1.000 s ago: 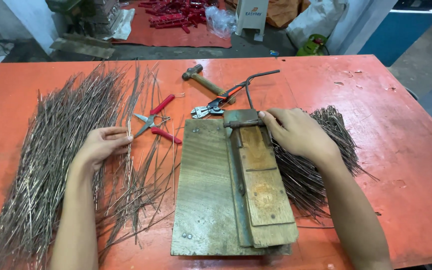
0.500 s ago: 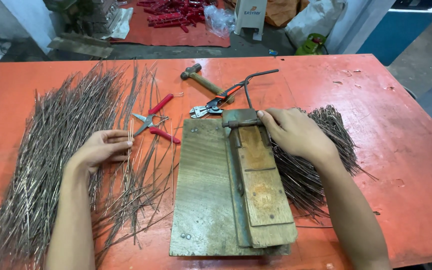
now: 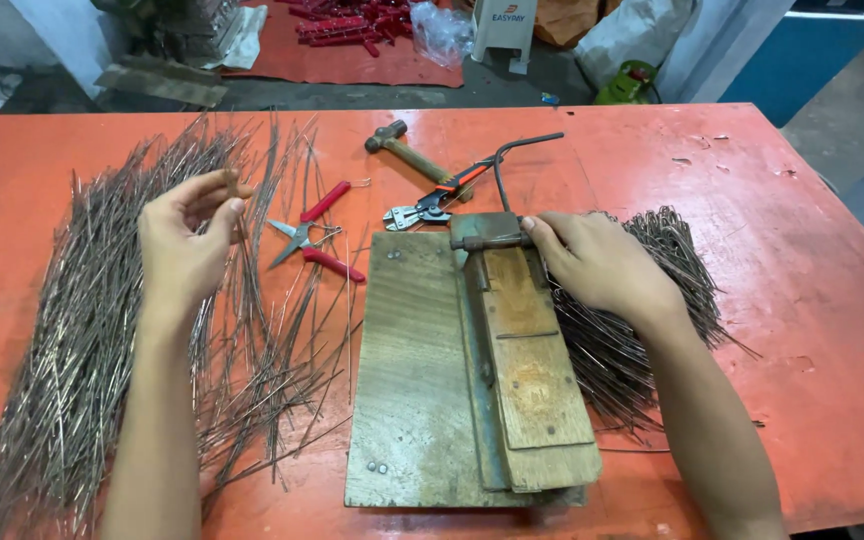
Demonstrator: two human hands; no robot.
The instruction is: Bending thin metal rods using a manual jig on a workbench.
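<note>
Wood jig: brown wooden bending board (image 3: pixel 422 400) with a metal lever (image 3: pixel 490 232) lies mid-table in the head view.
Left hand (image 3: pixel 184 240): raised, fingers pinching thin straight wires (image 3: pixel 240 215) above the loose wire heap (image 3: pixel 72 340).
Right hand (image 3: pixel 602 265): resting on the lever, fingers curled against it.
Progress: bent wire pile (image 3: pixel 672 270) smaller than the straight heap; most seemingly remains.
Containers: none visible.

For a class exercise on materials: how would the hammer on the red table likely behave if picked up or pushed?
The hammer probably feels head-heavy: a dark metal head on a slim wooden handle. Lying flat, apart from the pliers, it would likely pivot about its head rather than roll. It looks stiff, not fragile.
</note>
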